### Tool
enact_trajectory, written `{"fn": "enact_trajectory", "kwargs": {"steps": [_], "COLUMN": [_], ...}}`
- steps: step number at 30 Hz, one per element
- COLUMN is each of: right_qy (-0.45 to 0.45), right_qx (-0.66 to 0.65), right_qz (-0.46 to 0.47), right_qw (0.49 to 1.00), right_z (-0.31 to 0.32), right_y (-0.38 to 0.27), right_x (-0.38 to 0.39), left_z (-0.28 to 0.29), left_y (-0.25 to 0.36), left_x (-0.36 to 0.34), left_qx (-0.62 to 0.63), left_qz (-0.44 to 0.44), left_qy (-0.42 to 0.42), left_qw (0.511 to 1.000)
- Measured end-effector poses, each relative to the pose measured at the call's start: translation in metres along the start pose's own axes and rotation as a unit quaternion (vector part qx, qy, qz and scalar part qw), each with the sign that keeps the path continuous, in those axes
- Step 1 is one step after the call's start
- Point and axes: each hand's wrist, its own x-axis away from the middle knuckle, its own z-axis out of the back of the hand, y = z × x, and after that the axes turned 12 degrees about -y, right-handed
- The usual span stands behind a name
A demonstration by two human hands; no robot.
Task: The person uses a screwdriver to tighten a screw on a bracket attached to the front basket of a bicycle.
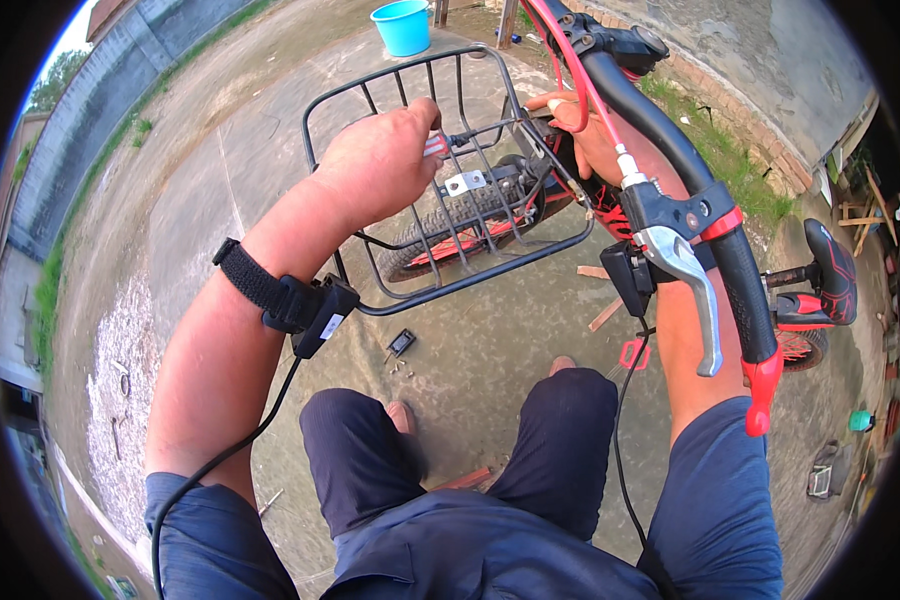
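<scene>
A black wire basket [430,300] is mounted at the front of a bicycle. My left hand [385,155] is inside the basket's frame, closed around the red and clear handle of a screwdriver [436,146]. The tool points right, toward the basket's back side where it meets the bike. On the other side of that back panel is my right hand [595,140], its fingers bent toward the mounting spot. Red cables and the handlebar cover part of it, and what its fingertips pinch is hidden. A silver metal plate [464,183] shows at the basket's bottom wires.
The black handlebar [660,130] with its silver brake lever [685,280] crosses over my right forearm. Under the basket is the front tyre [430,240]. A small black box [401,343] and small bits lie on the concrete. A blue bucket [402,28] stands farther off.
</scene>
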Motion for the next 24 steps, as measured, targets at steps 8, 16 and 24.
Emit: {"fn": "enact_trajectory", "kwargs": {"steps": [8,16,24], "right_qy": [0.002,0.003,-0.02], "right_qx": [-0.003,-0.001,0.008], "right_qz": [0.002,0.003,0.002], "right_qw": [1.0,1.0,1.0], "right_z": [-0.002,-0.001,0.004], "right_y": [0.0,0.0,0.001], "right_x": [-0.002,-0.003,0.002], "left_z": [-0.001,0.001,0.002], "left_y": [-0.003,-0.005,-0.011], "left_x": [0.003,0.003,0.007], "left_qx": [-0.111,0.043,0.081], "left_qz": [0.03,0.034,0.013], "left_qy": [0.07,-0.032,-0.024], "left_qw": [0.991,0.998,0.996]}}
